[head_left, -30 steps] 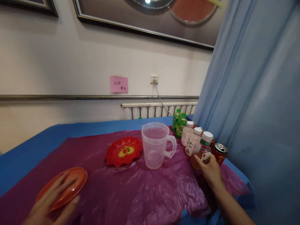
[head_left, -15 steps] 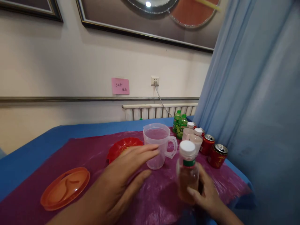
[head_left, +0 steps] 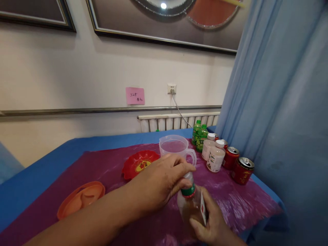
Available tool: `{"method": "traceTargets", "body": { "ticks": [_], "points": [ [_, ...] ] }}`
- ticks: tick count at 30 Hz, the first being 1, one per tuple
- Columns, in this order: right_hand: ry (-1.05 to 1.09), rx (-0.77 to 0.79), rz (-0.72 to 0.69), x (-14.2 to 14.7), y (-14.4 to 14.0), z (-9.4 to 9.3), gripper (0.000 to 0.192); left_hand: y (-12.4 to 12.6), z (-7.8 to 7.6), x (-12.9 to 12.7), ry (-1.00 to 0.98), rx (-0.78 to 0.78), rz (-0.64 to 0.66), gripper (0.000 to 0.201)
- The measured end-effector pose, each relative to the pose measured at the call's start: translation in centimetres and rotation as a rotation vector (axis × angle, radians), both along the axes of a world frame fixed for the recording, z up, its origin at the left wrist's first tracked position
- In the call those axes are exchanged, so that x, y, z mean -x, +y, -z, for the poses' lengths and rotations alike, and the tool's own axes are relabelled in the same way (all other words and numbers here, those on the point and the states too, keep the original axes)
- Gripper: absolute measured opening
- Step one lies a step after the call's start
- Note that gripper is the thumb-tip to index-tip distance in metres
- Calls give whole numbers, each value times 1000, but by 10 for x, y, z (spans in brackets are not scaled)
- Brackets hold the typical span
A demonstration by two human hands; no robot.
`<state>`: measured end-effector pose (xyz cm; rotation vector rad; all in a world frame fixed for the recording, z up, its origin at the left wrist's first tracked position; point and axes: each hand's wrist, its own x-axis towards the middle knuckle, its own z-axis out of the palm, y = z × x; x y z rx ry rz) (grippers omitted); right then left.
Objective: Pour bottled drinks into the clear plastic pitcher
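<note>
In my right hand [head_left: 214, 220] is a clear plastic bottle [head_left: 188, 208] of brownish liquid, tilted a little, with a green band round its neck. The fingers wrap its lower body. My left hand [head_left: 164, 177] closes over the white cap [head_left: 189, 175], thumb and fingers around it, hiding most of it. Just behind my left hand stands a translucent measuring jug [head_left: 174, 145], its handle to the right. A red scalloped plate [head_left: 130, 167] with a yellow printed centre lies left of the jug. Nearer my left forearm is an orange divided dish [head_left: 77, 200], partly covered by the arm.
To the right stand several red cans [head_left: 242, 172], two white-capped bottles [head_left: 215, 159] and two green bottles [head_left: 201, 140]. Purple plastic sheeting [head_left: 102, 164] covers the blue tablecloth [head_left: 84, 141]. A blue curtain [head_left: 276, 119] hangs along the right side.
My left hand has moved right from beside the jug and closed on the bottle's cap. My right hand has brought the bottle left and lower, tilting it.
</note>
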<state>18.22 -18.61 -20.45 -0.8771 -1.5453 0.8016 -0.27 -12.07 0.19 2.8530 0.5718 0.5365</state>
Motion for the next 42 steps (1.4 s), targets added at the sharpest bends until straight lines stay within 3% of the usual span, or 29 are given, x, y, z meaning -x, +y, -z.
{"method": "traceTargets", "body": {
  "ticks": [3,5,9,12,18,26,29,33,36,38,42],
  "points": [
    [-44,-12,83,4,-2,2,67,2,4,-1,35,-93,-163,49],
    [-75,-19,122,4,-3,1,68,2,1,2,27,-67,-185,61],
    [-80,-62,144,0,-3,4,73,-2,-7,14,-41,139,13,43],
    [-98,-51,122,-1,-2,8,74,-1,-5,18,-71,235,53,38],
    [-90,-59,192,7,-4,6,77,-1,7,9,-165,227,-92,27],
    [-127,-117,336,14,-6,9,75,-11,6,3,-305,296,-281,18],
    [-106,-110,324,17,-7,11,72,-9,4,3,-385,402,-344,24],
    [-118,-65,315,16,-9,15,74,2,5,4,-582,585,-329,28],
    [-140,-59,358,8,-10,19,73,13,16,12,-725,756,-329,34],
    [-166,-53,393,-4,-12,17,71,19,33,21,-754,879,-355,39],
    [-301,-28,476,-43,-15,-7,63,21,88,49,-790,1012,-509,48]
  ]
}}
